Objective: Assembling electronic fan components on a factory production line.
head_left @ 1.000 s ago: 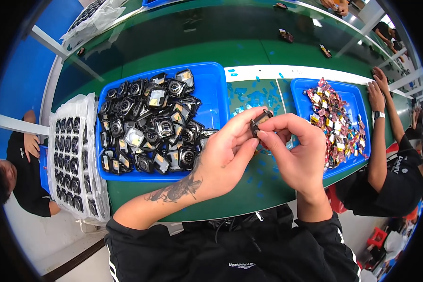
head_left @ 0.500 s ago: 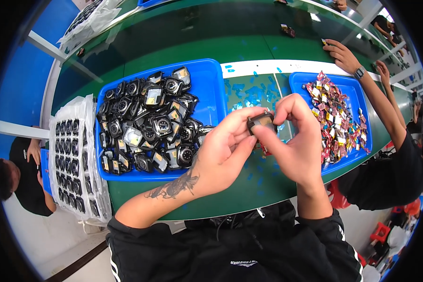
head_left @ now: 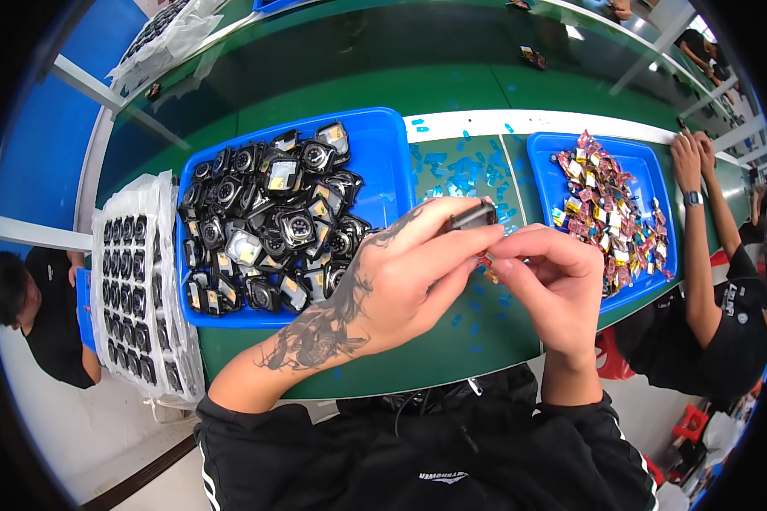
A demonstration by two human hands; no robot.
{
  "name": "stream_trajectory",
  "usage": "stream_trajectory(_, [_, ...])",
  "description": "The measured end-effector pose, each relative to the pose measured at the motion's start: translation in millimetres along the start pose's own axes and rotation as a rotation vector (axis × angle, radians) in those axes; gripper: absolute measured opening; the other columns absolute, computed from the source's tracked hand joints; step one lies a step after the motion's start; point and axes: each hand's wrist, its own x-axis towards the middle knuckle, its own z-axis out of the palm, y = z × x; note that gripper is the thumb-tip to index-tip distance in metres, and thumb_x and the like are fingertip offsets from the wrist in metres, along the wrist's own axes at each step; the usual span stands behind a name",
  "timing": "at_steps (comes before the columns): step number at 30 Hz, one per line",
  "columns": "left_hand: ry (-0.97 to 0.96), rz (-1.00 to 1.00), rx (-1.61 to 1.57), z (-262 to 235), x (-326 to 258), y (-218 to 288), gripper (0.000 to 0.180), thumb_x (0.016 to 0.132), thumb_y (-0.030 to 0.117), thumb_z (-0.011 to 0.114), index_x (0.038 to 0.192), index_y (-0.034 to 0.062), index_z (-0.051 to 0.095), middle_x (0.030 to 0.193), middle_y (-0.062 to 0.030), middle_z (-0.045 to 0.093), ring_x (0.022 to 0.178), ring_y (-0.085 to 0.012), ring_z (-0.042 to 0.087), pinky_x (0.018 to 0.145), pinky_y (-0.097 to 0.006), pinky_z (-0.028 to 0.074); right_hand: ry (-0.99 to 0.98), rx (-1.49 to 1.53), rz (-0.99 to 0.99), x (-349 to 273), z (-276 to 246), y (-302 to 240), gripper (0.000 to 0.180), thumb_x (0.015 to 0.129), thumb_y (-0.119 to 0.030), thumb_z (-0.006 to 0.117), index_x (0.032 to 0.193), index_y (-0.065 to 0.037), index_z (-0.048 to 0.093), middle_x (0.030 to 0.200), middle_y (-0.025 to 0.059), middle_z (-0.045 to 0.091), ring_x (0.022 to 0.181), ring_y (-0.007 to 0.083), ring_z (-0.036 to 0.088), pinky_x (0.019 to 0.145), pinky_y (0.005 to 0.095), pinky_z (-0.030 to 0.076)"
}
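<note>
Over the green table, my left hand (head_left: 409,277) holds a black watch case (head_left: 473,216), tilted nearly edge-on. My right hand (head_left: 554,285) is closed in a pinch just right of it, with its fingertips at a small red and yellow part (head_left: 488,266) below the case. Whether that part is joined to the case is hidden by the fingers. A blue tray (head_left: 385,140) to the left holds a heap of similar watch cases (head_left: 298,228). In another blue tray (head_left: 544,170) on the right lies a pile of small red, white and yellow parts (head_left: 601,217).
Small blue film pieces (head_left: 460,175) litter the green table (head_left: 383,362) beyond my hands. White racks of watch cases (head_left: 132,281) stand far left. Co-workers sit on both sides; one's hands (head_left: 690,157) are beyond the right tray. A white strip (head_left: 520,121) crosses behind the trays.
My left hand has rolled over, turning the watch case edge-on. My right hand has moved off the case and down, and the red and yellow part shows. The right co-worker's hand has drawn back.
</note>
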Motion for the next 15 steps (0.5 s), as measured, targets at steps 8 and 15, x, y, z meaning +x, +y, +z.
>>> stream_trajectory(8, [-0.122, -0.091, -0.064, -7, -1, -4, 0.025, 0.08, -0.004, 0.07, 0.105, 0.0023, 0.072, 0.106, -0.0137, 0.066, 0.088, -0.0218, 0.068, 0.072, -0.029, 0.055, -0.059, 0.254, 0.014, 6, -12, 7, 0.01, 0.083, 0.008, 0.068, 0.09, 0.004, 0.063, 0.097, 0.01, 0.061, 0.088, 0.0149, 0.064, 0.076, 0.0253, 0.057])
stream_trajectory(15, [-0.156, -0.551, -0.689, 3, -2, 0, 0.018, 0.088, -0.01, 0.061, 0.105, -0.01, 0.068, 0.101, -0.0124, 0.064, 0.094, -0.0186, 0.067, 0.084, -0.027, 0.057, -0.092, 0.702, 0.297, 1, -16, 22, 0.012, 0.083, 0.0, 0.072, 0.09, 0.001, 0.062, 0.098, 0.0094, 0.062, 0.081, 0.0127, 0.063, 0.069, 0.0237, 0.055])
